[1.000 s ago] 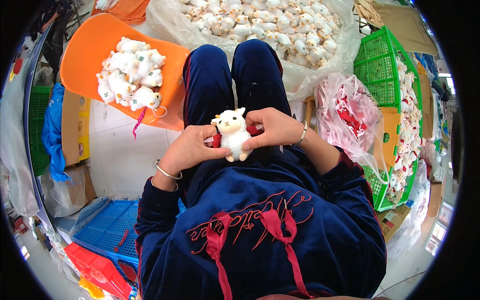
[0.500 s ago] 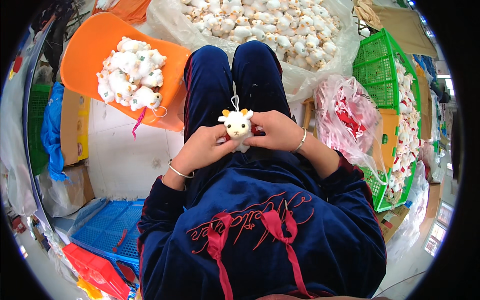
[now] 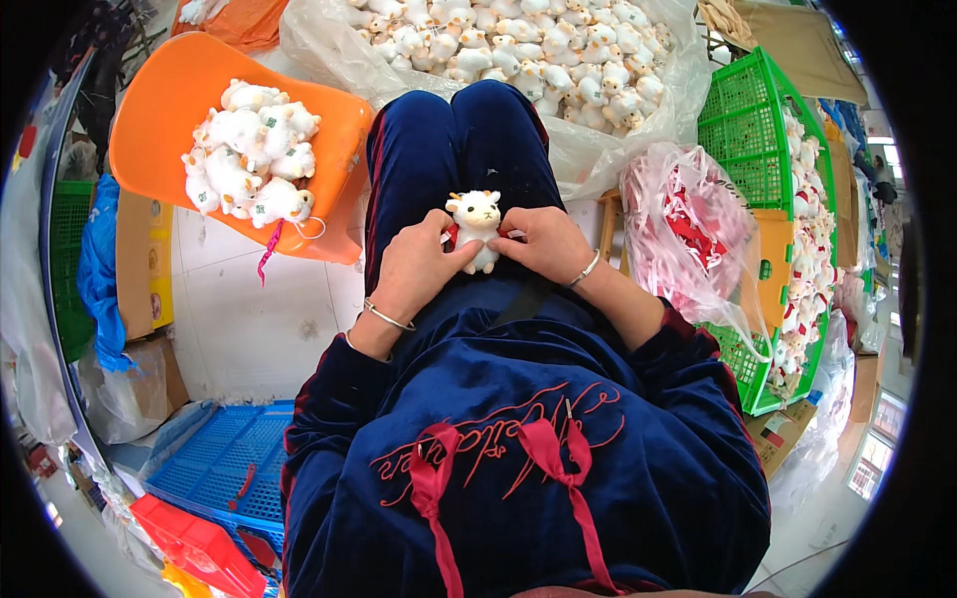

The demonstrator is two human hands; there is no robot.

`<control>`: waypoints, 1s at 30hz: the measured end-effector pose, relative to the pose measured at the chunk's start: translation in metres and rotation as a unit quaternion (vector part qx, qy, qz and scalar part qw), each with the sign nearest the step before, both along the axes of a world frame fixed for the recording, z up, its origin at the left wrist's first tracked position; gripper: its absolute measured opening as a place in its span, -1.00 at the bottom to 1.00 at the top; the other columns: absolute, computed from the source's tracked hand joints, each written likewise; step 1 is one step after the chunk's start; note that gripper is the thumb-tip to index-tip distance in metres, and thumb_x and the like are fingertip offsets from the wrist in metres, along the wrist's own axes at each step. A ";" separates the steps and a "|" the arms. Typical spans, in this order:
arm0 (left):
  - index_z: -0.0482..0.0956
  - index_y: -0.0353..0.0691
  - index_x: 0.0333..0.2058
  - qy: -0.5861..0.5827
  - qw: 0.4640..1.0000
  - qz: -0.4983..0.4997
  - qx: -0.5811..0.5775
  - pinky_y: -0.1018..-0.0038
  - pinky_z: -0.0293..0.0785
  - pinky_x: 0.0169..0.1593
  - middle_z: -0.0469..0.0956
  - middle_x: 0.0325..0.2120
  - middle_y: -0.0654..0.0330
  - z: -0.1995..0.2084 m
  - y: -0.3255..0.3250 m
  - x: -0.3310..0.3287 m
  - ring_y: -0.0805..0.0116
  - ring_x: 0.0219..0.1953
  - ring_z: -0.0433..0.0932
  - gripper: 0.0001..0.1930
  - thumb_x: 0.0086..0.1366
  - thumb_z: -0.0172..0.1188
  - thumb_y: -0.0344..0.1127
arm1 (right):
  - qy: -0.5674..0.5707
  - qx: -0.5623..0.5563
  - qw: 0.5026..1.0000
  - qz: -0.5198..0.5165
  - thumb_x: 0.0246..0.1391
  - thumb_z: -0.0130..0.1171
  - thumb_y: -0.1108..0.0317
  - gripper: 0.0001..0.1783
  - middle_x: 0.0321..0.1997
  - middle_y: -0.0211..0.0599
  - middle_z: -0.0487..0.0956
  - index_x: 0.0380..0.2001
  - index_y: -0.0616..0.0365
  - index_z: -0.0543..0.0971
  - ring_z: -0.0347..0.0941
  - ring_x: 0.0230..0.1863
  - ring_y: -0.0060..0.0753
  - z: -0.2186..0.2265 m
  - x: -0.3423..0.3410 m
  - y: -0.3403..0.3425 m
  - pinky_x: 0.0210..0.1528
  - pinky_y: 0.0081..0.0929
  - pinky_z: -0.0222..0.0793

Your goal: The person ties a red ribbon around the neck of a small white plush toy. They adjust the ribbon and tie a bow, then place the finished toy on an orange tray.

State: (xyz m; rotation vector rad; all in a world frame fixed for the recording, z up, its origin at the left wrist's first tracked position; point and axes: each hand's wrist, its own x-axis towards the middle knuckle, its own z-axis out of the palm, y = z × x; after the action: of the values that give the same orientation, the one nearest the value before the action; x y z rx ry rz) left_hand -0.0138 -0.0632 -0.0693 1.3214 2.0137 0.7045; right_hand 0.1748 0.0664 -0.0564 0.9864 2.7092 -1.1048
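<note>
A small white plush goat with yellowish horns sits upright above my lap, its front toward me. Behind its sides shows a red cloth piece with narrow white ends. My left hand pinches the cloth at the goat's left side, its thumb against the plush. On the other side my right hand pinches the cloth's other end between thumb and fingers. The back of the goat and most of the cloth are hidden.
An orange chair at left bears several plush goats. Beyond my knees lies a clear plastic bag full of more. At right are a bag of red pieces and a green crate. A blue crate stands lower left.
The goat has turned slightly to the right and sits a little higher, its lower body now showing. The white loop above its head is no longer visible. Both hands have moved to its sides.
</note>
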 end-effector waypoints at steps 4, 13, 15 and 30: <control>0.61 -0.22 -0.27 -0.009 1.000 0.007 0.001 0.16 0.59 -0.28 0.70 -0.43 -0.02 0.007 -0.002 -0.002 -0.05 -0.33 0.71 -0.60 0.21 0.43 0.02 | 0.127 0.033 0.991 0.013 0.12 0.36 0.10 -0.67 -0.26 -0.07 0.69 -0.29 0.18 0.68 0.64 -0.22 0.03 -0.011 0.000 -0.006 -0.18 -0.14 0.53; 0.60 -0.27 -0.35 -0.026 0.999 0.021 0.024 0.22 0.55 -0.31 0.66 -0.48 -0.01 0.000 -0.006 -0.009 0.00 -0.39 0.68 -0.68 0.25 0.41 -0.11 | 0.154 -0.081 0.984 -0.021 0.09 0.39 0.20 -0.71 -0.37 -0.01 0.67 -0.27 0.22 0.66 0.64 -0.29 0.08 -0.011 -0.020 -0.001 -0.22 -0.13 0.53; 0.61 -0.33 -0.35 -0.044 0.997 0.037 0.057 0.33 0.52 -0.33 0.65 -0.50 -0.01 -0.007 -0.005 -0.010 0.12 -0.45 0.67 -0.70 0.25 0.43 -0.18 | 0.137 -0.082 0.987 -0.026 0.08 0.39 0.23 -0.73 -0.41 0.00 0.66 -0.30 0.21 0.65 0.63 -0.32 0.10 -0.005 -0.026 -0.001 -0.23 -0.11 0.53; 0.69 -0.34 -0.23 -0.048 0.989 0.011 0.142 0.37 0.56 -0.24 0.66 -0.37 0.02 -0.010 0.015 -0.006 0.16 -0.36 0.68 -0.82 0.29 0.34 -0.33 | 0.212 0.008 0.974 0.077 0.20 0.21 0.36 -0.88 -0.34 -0.06 0.62 -0.35 0.20 0.59 0.58 -0.25 0.09 -0.012 -0.020 0.013 -0.17 -0.12 0.50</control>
State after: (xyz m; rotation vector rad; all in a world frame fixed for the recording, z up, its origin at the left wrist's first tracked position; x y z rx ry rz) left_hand -0.0197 -0.0483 -0.0790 1.3943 1.9057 1.0765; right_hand 0.1548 0.0799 -0.0682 0.5783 3.0551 -1.4022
